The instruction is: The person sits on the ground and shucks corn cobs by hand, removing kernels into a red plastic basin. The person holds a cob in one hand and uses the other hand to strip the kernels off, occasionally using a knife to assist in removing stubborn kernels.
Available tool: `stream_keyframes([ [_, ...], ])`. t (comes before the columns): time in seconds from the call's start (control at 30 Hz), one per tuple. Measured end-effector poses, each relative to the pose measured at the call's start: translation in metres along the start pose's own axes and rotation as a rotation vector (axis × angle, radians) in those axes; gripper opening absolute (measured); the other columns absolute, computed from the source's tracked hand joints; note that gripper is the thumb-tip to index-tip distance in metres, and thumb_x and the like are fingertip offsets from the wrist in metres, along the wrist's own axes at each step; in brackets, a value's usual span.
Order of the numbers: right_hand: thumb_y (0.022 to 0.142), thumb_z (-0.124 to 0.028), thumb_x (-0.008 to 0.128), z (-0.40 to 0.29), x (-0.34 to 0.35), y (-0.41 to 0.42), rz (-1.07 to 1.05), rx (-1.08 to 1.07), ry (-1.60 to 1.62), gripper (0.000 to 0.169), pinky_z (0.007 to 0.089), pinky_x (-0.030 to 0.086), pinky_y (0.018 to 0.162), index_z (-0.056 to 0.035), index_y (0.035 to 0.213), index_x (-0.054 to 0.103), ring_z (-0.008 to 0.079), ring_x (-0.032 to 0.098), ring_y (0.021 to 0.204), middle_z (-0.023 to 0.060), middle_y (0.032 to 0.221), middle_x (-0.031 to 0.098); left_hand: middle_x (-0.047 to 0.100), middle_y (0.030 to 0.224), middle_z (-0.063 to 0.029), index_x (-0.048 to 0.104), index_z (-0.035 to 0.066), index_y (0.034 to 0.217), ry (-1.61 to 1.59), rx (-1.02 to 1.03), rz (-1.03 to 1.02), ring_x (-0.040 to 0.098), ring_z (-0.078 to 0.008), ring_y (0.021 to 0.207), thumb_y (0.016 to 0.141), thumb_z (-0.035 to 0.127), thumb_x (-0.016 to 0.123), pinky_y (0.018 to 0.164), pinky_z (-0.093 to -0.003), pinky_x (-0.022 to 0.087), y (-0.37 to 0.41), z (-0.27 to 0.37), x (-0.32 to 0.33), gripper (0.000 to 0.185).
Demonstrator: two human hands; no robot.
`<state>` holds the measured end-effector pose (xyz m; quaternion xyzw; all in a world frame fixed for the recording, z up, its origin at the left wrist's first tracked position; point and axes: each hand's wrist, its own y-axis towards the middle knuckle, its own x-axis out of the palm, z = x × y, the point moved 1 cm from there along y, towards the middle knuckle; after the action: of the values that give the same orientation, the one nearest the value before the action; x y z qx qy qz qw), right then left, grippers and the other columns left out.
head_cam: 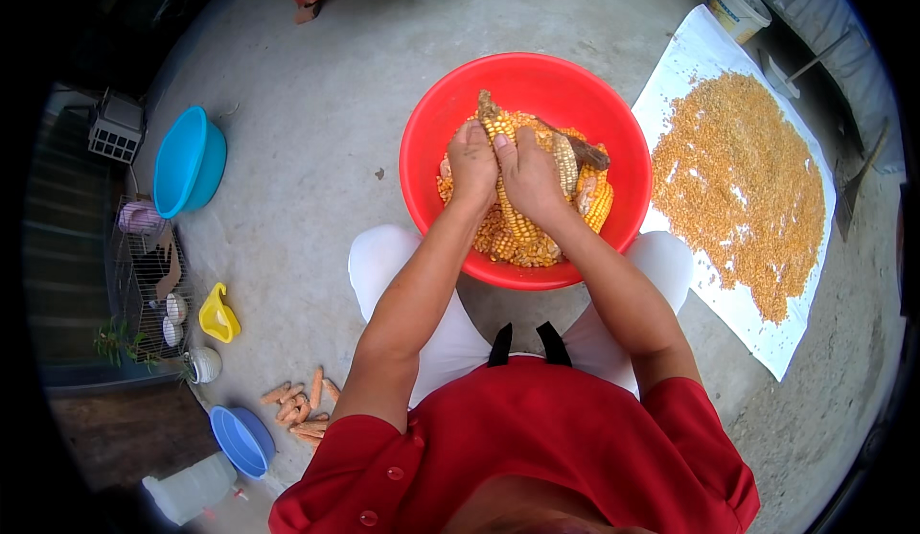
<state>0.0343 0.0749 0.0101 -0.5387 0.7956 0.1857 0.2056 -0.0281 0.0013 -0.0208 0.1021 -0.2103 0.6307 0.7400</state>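
A wide red plastic basin (415, 167) stands before me, between my knees. Over it, my left hand (474, 167) and my right hand (530, 178) close side by side around an ear of yellow corn (501, 128). Its brown stem end points away from me, and my fingers hide part of its middle. Beneath lie loose corn kernels (489, 230). To the right of my right hand are a paler ear (566, 165), a dark brown piece that looks like wood (591, 154) and more yellow ears (598, 207).
At right, corn kernels (740, 174) cover a white sheet (780, 358), with a white bucket (739, 9) beyond. Bare cobs (295, 404) lie at lower left near a blue basin (243, 442). A turquoise tub (190, 164), yellow plastic container (218, 315) and wire cage (151, 275) line the left.
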Motion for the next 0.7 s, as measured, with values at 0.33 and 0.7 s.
stream_keyframes([
  [0.33, 0.096, -0.037, 0.04, -0.002, 0.0, 0.004, 0.033, -0.024, -0.085, 0.038, 0.0556, 0.044, 0.063, 0.0008, 0.094, 0.041, 0.0491, 0.058, 0.067, 0.0305, 0.068, 0.058, 0.057, 0.075, -0.0033, 0.053, 0.004, 0.084, -0.188, -0.047, 0.05, 0.054, -0.0114, 0.067, 0.098, 0.021, 0.039, 0.062, -0.0264, 0.047, -0.008, 0.025, 0.016, 0.026],
  [0.7, 0.093, -0.042, 0.044, -0.003, -0.003, 0.004, -0.034, 0.0, -0.07, 0.045, 0.0535, 0.046, 0.069, 0.0024, 0.102, 0.043, 0.0478, 0.06, 0.074, 0.0316, 0.076, 0.06, 0.056, 0.077, 0.0, 0.055, 0.006, 0.09, -0.028, 0.072, -0.099, 0.053, -0.0076, 0.066, 0.098, 0.028, 0.045, 0.059, -0.0242, 0.045, 0.006, 0.004, 0.0, 0.025],
])
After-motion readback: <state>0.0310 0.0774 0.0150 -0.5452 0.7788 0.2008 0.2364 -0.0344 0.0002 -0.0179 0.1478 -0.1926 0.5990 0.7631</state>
